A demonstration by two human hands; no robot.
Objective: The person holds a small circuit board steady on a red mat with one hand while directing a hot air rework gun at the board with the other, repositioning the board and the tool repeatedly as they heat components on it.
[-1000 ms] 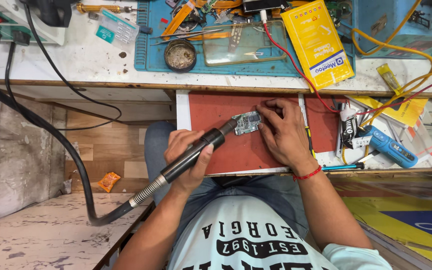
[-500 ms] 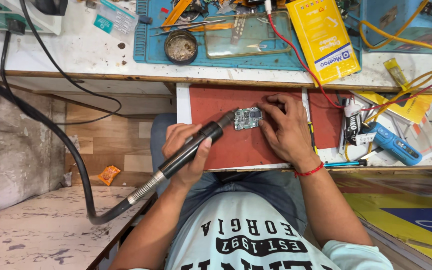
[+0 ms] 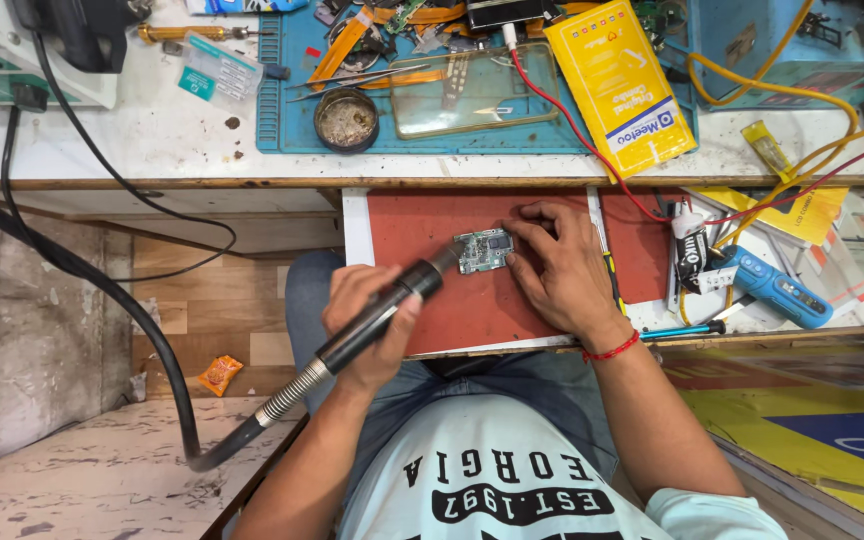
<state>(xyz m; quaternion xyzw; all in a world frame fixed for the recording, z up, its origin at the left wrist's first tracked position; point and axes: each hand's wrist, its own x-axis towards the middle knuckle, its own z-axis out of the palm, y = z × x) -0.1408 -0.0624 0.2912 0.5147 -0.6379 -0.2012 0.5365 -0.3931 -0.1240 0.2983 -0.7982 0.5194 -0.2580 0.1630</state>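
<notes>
A small green circuit board [image 3: 484, 250] lies on a red mat [image 3: 452, 300] on a pull-out shelf over my lap. My left hand [image 3: 372, 325] grips a black hot-air handpiece [image 3: 377, 318] with a ribbed hose [image 3: 202, 440]; its metal nozzle points at the board's left edge. My right hand [image 3: 557, 270] rests on the mat with its fingertips pressed on the board's right side, pinning it down. A red thread circles my right wrist.
The bench above carries a blue work mat [image 3: 422, 90], a round tin [image 3: 346, 120], a clear glass plate [image 3: 472, 95], a yellow box [image 3: 620, 85], red and yellow wires and tweezers. A blue tool [image 3: 772, 288] and a screwdriver [image 3: 682, 330] lie right of the shelf.
The view has shifted slightly. The board and the nozzle now sit a little lower and further left on the red mat; both hands keep their hold.
</notes>
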